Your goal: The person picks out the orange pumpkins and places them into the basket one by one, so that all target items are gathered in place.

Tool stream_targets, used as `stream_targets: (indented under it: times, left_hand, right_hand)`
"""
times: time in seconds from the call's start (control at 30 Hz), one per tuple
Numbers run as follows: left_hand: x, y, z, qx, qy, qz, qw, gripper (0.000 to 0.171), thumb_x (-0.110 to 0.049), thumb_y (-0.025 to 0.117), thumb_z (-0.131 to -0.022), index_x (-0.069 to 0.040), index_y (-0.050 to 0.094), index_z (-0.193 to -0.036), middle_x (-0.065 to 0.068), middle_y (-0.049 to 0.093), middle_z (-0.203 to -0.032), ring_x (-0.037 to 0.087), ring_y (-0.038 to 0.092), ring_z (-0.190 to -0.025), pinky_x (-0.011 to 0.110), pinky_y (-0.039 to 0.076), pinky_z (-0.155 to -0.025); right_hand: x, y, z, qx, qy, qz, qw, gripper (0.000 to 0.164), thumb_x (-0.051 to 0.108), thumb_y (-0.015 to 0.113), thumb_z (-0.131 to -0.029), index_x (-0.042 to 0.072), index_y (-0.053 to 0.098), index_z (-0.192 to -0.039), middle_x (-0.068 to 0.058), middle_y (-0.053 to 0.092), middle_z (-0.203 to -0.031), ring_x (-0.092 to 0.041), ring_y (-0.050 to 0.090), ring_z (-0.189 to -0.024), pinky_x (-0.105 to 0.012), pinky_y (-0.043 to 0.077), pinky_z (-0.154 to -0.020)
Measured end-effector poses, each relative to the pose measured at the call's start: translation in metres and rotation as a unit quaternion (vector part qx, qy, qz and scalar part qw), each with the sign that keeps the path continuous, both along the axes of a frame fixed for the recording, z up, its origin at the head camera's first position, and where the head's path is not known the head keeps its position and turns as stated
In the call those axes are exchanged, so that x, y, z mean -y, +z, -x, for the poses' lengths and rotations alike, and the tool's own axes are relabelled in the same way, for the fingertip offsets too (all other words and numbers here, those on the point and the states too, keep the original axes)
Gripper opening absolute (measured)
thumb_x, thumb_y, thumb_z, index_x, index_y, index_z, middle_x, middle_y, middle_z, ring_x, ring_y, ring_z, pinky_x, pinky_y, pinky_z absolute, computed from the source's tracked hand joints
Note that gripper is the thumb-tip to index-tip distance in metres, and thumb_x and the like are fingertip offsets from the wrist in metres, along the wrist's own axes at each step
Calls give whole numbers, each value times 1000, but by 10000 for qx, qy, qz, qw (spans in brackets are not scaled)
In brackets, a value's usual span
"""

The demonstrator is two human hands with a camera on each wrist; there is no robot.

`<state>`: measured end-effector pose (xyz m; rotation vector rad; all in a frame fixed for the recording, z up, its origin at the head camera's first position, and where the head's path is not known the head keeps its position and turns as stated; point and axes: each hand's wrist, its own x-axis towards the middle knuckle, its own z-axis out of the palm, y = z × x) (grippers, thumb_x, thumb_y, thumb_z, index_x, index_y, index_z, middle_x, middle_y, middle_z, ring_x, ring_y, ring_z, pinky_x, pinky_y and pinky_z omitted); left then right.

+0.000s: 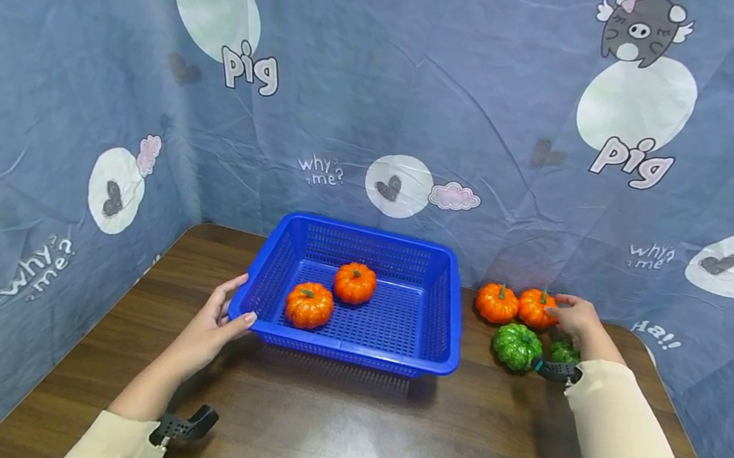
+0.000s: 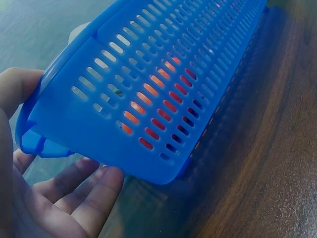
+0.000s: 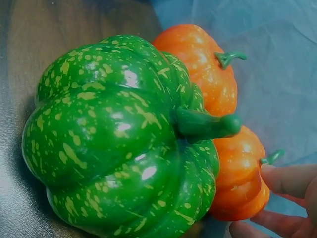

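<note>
Head view: right hand (image 1: 576,319) touches a glossy, ribbed orange pumpkin (image 1: 533,309).

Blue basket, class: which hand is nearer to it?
Left. The left hand grips the basket at its near-left corner; the right hand is beyond its right side, at an orange pumpkin.

The left arm reaches from the near left, its pale sleeve (image 1: 114,448) ending short of the bare wrist. The left hand (image 1: 212,331) grips, thumb parted from the fingers (image 2: 101,201). The right arm (image 1: 634,454) stretches from the near right, farther out; the right hand (image 1: 578,320) holds thumb and fingertips apart, curved inward.
</note>
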<state>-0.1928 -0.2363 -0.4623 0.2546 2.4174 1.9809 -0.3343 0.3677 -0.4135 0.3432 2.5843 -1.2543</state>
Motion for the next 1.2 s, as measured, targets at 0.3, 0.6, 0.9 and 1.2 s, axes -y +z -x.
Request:
stream_targets:
  times: [0.3, 0.6, 0.9, 1.2]
  left_hand:
    - [-1, 1, -1, -31, 15, -100, 9999, 71, -16, 59, -102, -12, 16, -158, 34, 43, -142, 16, 60, -112, 21, 53, -90]
    - [0, -1, 0, -53, 38, -58, 10000, 71, -16, 59, -102, -12, 16, -158, 34, 43, -141, 23, 60, -115, 22, 53, -90]
    - [0, -1, -1, -13, 32, 47, 10000, 72, -18, 59, -102, -12, 15, -159, 34, 42, -143, 18, 61, -113, 25, 53, -91]
    - [-1, 0, -1, -29, 68, 60, 10000, 72, -17, 59, -102, -13, 16, -159, 33, 44, -141, 4, 61, -105, 25, 54, -91]
  right_hand:
    - [3, 4, -1, 22, 373, -104, 9992, 65, 13, 51, -102, -8, 19, -154, -39, 21, -154, -53, 38, -133, -58, 40, -107]
    - [1, -2, 1, -83, 498, 34, 9987, 69, 4, 57, -99, -14, 16, -152, -43, 28, -147, -49, 45, -127, -51, 44, -106]
    - [-3, -7, 7, -129, 516, -104, 9985, 72, 7, 66, -95, -14, 24, -149, -41, 39, -139, -38, 56, -112, -39, 53, -92]
    - [-2, 3, -3, -352, 439, -104, 9984, 71, 8, 66, -96, -12, 25, -150, -41, 38, -141, -30, 62, -100, -34, 56, -84]
